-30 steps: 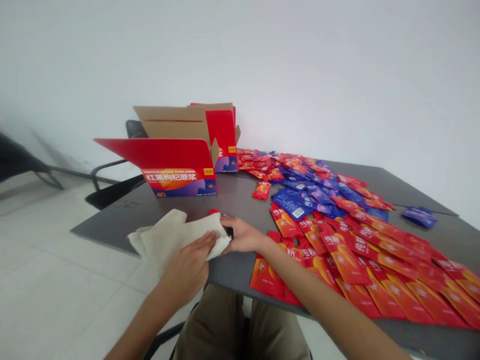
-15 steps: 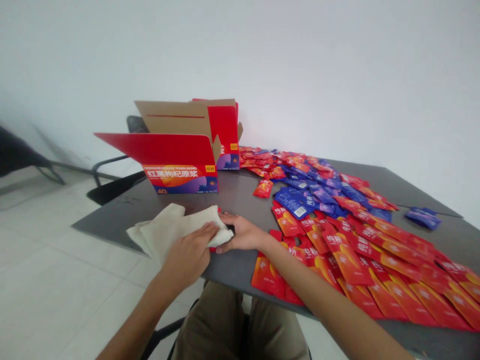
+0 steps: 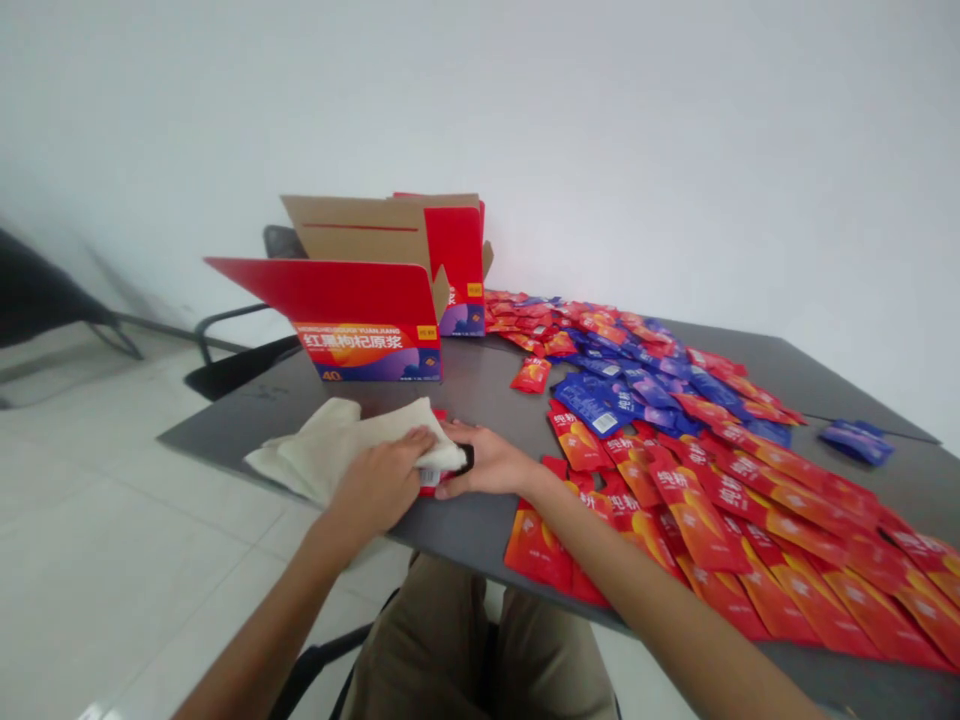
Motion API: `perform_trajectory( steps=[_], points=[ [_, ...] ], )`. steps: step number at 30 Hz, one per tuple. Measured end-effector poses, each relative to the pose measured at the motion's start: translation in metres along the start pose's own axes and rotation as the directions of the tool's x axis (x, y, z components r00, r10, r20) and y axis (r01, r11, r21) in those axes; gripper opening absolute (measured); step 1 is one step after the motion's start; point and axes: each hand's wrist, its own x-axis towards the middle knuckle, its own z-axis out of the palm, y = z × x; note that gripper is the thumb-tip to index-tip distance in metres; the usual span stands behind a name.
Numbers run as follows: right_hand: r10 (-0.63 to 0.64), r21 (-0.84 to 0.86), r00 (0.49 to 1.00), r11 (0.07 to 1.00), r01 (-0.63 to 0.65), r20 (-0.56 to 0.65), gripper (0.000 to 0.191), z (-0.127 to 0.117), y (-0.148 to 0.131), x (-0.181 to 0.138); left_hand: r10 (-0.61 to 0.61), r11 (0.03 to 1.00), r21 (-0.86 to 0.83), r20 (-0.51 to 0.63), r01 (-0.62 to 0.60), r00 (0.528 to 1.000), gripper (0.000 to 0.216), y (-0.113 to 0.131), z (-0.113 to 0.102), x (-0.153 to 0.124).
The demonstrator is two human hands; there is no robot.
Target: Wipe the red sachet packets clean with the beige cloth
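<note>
Head camera looks forward and down, facing table (image 3: 487, 385).

Cartons (image 3: 367, 345) and sachets (image 3: 694, 510) suggest a packing room.

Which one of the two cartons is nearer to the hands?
The front carton, left of the other carton, which stands farther back beside the heaped pouches.

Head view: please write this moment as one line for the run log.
left hand: on cream cloth; right hand: at cloth's right end; red packet: partly under cloth; front carton: open
</note>
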Motion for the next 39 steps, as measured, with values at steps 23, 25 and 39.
perform_trajectory(
  steps=[23, 25, 39],
  points=[
    [-0.027, -0.038, 1.000, 0.999, 0.028, 0.008, 0.061, 0.000, -0.001, 0.001, 0.099, 0.995, 0.000, -0.007, -0.099, 0.995, 0.060, 0.010, 0.006, -0.023],
    [-0.045, -0.006, 0.999, 0.999, 0.045, 0.014, 0.060, -0.001, -0.003, 0.000, 0.068, 0.997, -0.024, -0.010, -0.068, 0.998, 0.060, 0.006, 0.004, -0.014],
    [-0.041, 0.018, 0.999, 0.999, 0.041, 0.008, 0.065, 0.000, -0.001, 0.000, 0.014, 1.000, 0.014, -0.037, -0.014, 0.999, 0.055, 0.010, 0.000, -0.002]
  ],
)
